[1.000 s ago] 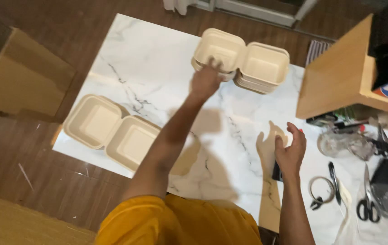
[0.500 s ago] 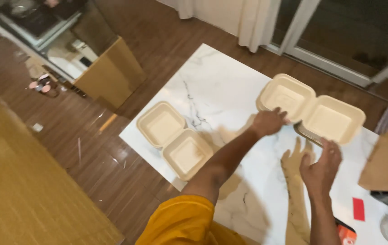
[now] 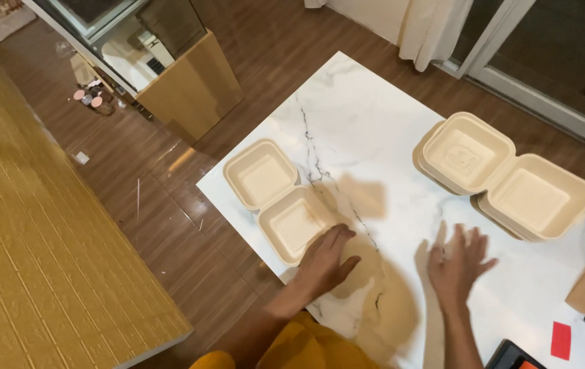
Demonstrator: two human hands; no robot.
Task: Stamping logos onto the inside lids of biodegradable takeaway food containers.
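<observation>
Open clamshell box (image 3: 281, 199) touches left hand (image 3: 324, 263).

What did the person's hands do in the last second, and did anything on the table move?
The left hand left the stack of open boxes at the far right and came back to the near open box, now touching its edge. The right hand stays open and empty above the marble table. Neither box set visibly moved; the camera swung.

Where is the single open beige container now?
In the head view, the open beige container lies at the marble table's left edge, its nearer half touching the left hand.
</observation>
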